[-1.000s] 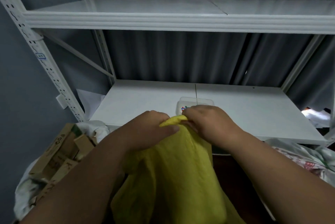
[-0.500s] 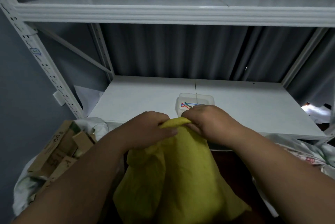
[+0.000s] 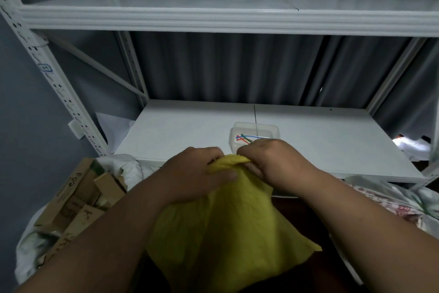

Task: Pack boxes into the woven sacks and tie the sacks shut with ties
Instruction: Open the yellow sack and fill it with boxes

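A yellow woven sack [image 3: 223, 228] hangs in front of me below the shelf edge. Its mouth is bunched into a narrow neck at the top. My left hand [image 3: 197, 174] grips the neck from the left, thumb across the fabric. My right hand [image 3: 273, 162] pinches the same neck from the right, fingers curled round the fold. Just behind my right hand a clear plastic tub [image 3: 254, 133] sits on the shelf with several coloured ties [image 3: 245, 138] in it. What the sack contains is hidden.
A white metal shelf [image 3: 190, 131] runs across in front, with an upper shelf [image 3: 213, 14] above. At lower left a white sack [image 3: 31, 245] holds several cardboard boxes [image 3: 76, 200]. Another printed white sack [image 3: 392, 202] lies at lower right.
The view has tilted up a little, so more of the tub and its ties shows. Both hands keep their grip on the sack's neck, and the sack has spread wider below.
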